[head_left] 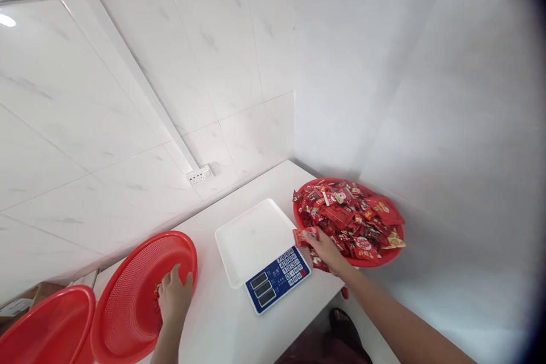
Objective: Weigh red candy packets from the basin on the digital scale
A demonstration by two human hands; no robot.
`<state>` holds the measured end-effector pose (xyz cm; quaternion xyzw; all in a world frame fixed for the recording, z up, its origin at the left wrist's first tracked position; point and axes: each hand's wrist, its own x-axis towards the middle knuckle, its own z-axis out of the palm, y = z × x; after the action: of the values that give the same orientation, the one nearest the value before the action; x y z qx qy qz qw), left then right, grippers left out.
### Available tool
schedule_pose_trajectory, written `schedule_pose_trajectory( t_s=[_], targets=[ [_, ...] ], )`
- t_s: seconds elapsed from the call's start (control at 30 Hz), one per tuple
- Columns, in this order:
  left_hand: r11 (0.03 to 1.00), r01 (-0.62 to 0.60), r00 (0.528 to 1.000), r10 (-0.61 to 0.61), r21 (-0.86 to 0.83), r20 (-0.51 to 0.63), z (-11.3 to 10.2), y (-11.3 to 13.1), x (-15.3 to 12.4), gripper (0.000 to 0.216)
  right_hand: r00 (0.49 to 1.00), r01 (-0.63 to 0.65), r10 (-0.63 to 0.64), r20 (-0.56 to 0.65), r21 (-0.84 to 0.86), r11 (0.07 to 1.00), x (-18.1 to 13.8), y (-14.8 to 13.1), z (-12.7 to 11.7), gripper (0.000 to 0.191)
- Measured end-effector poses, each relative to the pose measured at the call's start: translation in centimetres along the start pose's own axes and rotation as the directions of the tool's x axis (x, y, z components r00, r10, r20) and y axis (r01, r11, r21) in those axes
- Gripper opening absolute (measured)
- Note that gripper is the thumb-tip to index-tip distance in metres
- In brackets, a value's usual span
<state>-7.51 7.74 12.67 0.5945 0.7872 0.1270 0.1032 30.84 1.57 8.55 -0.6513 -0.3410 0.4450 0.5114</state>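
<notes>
On the right, my right hand (326,253) pinches a small red snack packet (302,236) over the scale's edge. Another dark red packet (318,260) shows just below that hand; I cannot tell whether it is held. The heaped red basket (394,259) beside it is full of mostly red wrapped snacks (341,216). My left hand (176,296) reaches into a red mesh basket (123,284), its fingers spread apart. Some small red packets (157,298) show at its fingers, partly hidden by the hand. Between the hands stands a white-and-blue digital scale (277,278) with a bare white pan (251,233).
A second red basket (46,318) stands at the lower left, near a cardboard box (29,301). The white table (222,318) meets a tiled wall with a power socket (198,175). A plain wall (405,125) rises on the right. A foot (341,318) shows below the table.
</notes>
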Motion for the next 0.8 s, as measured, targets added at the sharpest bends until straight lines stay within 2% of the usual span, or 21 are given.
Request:
schedule_pose_trajectory(
  t_s=[0.07,0.13,0.23,0.27,0.33,0.37,0.4,0.47,0.5,0.53,0.57,0.63,0.7,0.8],
  targets=[
    [0.99,-0.068,0.998,0.068,-0.121,-0.003,1.1,0.0,-0.6,0.047,0.985,-0.084,0.071,0.155,0.082,0.993,0.3,-0.8,3.3,0.034],
    [0.961,-0.163,0.985,0.17,-0.225,0.016,2.8,1.2,-1.8,0.044,0.96,-0.138,0.108,0.259,0.103,0.985,1.0,-1.3,6.1,0.034],
    [0.897,-0.199,0.97,0.238,-0.394,0.051,5.2,3.6,-4.4,0.039,0.961,-0.167,0.151,0.232,0.051,0.985,2.2,-1.8,8.2,0.035],
    [0.863,-0.176,0.965,0.245,-0.474,0.088,5.6,4.3,-5.5,0.039,0.966,-0.171,0.163,0.202,0.023,0.985,2.5,-1.8,8.4,0.035],
    [0.785,-0.044,0.944,0.235,-0.618,0.231,5.9,5.5,-7.8,0.04,0.972,-0.172,0.173,0.156,-0.017,0.985,2.4,-1.5,8.4,0.032],
    [0.739,0.05,0.91,0.244,-0.672,0.336,5.8,6.1,-8.9,0.042,0.975,-0.163,0.165,0.146,-0.025,0.986,2.0,-1.2,8.4,0.03],
    [0.687,0.161,0.856,0.261,-0.709,0.447,5.7,6.6,-10.1,0.046,0.978,-0.145,0.149,0.148,-0.037,0.989,1.3,-0.9,8.4,0.027],
    [0.574,0.38,0.707,0.325,-0.726,0.627,5.5,7.8,-12.1,0.054,0.982,-0.068,0.08,0.169,-0.072,0.995,-0.5,-0.1,8.9,0.022],
    [0.528,0.461,0.64,0.359,-0.713,0.679,5.5,8.4,-12.8,0.056,0.981,-0.017,0.035,0.193,-0.092,0.996,-1.5,0.3,9.3,0.021],
    [0.494,0.515,0.596,0.38,-0.7,0.707,5.6,9.0,-13.4,0.055,0.977,0.031,-0.009,0.213,-0.099,0.995,-2.5,0.7,9.7,0.021],
    [0.471,0.544,0.578,0.39,-0.694,0.717,5.9,9.5,-13.8,0.052,0.972,0.061,-0.038,0.231,-0.095,0.994,-3.3,1.0,10.1,0.021],
    [0.44,0.558,0.593,0.383,-0.704,0.709,6.5,10.2,-13.9,0.042,0.97,0.089,-0.067,0.233,-0.085,0.992,-4.4,1.4,10.4,0.022],
    [0.395,0.581,0.617,0.357,-0.712,0.701,7.1,10.8,-13.1,0.035,0.972,0.095,-0.074,0.223,-0.088,0.992,-4.4,1.4,9.7,0.024],
    [0.276,0.636,0.667,0.273,-0.721,0.693,7.0,11.4,-10.7,0.023,0.982,0.101,-0.081,0.17,-0.115,0.988,-3.0,0.5,6.2,0.029]
  ],
)
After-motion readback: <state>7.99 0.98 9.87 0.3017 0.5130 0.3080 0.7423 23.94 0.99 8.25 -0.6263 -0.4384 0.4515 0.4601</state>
